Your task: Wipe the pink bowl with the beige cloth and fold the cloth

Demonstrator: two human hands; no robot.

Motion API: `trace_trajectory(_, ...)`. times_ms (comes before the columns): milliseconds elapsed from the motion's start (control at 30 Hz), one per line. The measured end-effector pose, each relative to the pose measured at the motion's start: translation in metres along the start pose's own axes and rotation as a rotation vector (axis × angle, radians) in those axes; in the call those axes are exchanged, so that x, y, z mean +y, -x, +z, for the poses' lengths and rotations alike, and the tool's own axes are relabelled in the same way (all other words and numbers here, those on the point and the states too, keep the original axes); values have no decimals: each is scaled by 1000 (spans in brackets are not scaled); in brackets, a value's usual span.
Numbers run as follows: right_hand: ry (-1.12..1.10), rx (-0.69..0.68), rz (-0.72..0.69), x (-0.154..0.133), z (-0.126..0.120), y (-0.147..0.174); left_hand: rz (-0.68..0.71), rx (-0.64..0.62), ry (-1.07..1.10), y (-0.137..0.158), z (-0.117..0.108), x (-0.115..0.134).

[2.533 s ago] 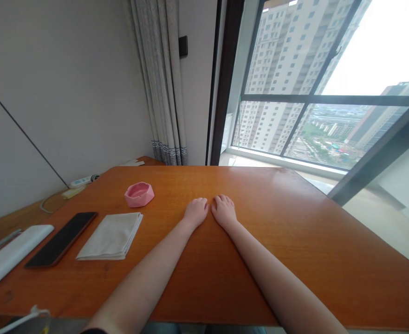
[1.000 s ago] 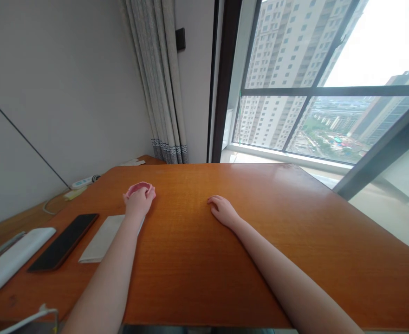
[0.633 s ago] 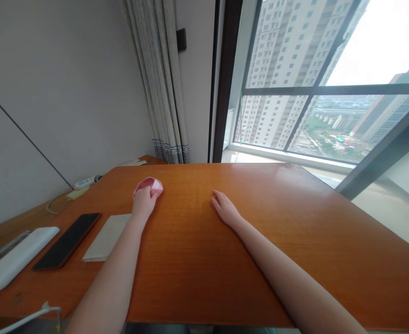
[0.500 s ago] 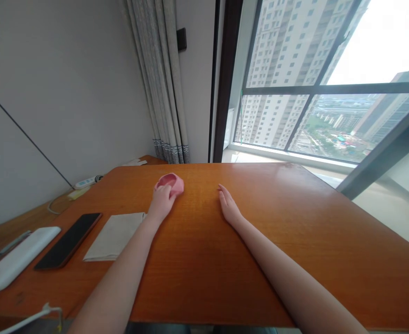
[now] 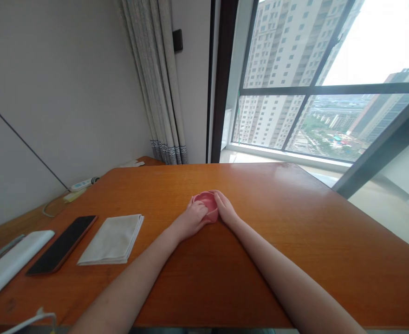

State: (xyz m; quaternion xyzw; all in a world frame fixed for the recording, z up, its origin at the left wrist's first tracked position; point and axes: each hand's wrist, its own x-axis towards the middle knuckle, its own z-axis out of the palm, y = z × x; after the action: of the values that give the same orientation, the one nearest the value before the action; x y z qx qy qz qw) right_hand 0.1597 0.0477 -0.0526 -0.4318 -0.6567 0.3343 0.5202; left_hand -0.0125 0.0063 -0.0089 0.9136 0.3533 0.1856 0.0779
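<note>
A small pink bowl with a wavy rim sits between my hands over the middle of the wooden table. My left hand grips its left side, the fingers curled over the rim into the hollow and the thumb outside. Against the right side lies my right hand, its fingers reaching round the far edge of the rim. Both hands hold the bowl. Whether its base rests on the tabletop is hard to tell.
Left of my arms lie a folded beige cloth, a black phone and a white oblong device. A white cable crosses the near left edge. A power strip is by the wall. The wooden table extends toward the window.
My left hand has brought the pink bowl right and nearer to me. My right hand, which was apart from it with fingers extended, now holds its right side.
</note>
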Motion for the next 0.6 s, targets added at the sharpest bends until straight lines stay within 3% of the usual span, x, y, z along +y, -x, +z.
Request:
trace_trajectory(167, -26, -30, 10, -2, -3, -1, -1, 40, 65, 2, -11, 4)
trace_trajectory(267, -19, -33, 17, -3, -4, -2, -119, 183, 54, 11, -33, -2)
trace_trajectory(367, -3, -31, 43, -5, -4, -2, -427, 304, -9, 40, -65, -26)
trace_trajectory(500, -26, -38, 41, -7, -4, -1, -952, 183, -246, 114, -92, -71)
trace_trajectory(600, -28, -32, 49, -7, -4, -1, -1124, 112, -411, 174, -93, -98)
